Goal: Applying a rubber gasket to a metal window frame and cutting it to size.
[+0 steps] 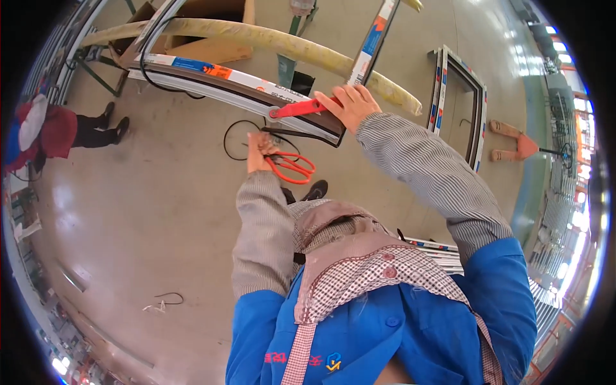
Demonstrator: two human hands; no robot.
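My right hand [354,108] is closed around a red-handled tool [300,108] with a round wheel-like end, which lies along the near edge of a window frame [212,81] close to its corner. Below that edge, my left hand [258,153] is closed on a pair of scissors [294,168] with orange loop handles. A black rubber strip [301,133] runs from beside my left hand to the frame's corner, and a thin loop of it hangs under the hand. Whether the left fingers also grip the strip is hard to make out.
The frame rests on padded yellow bars [282,43]. A cardboard box [215,48] sits behind it. At right are another frame [478,122] and a pallet truck [516,142]. A co-worker in dark red [54,131] stands far left. A strip scrap [168,299] lies on the floor.
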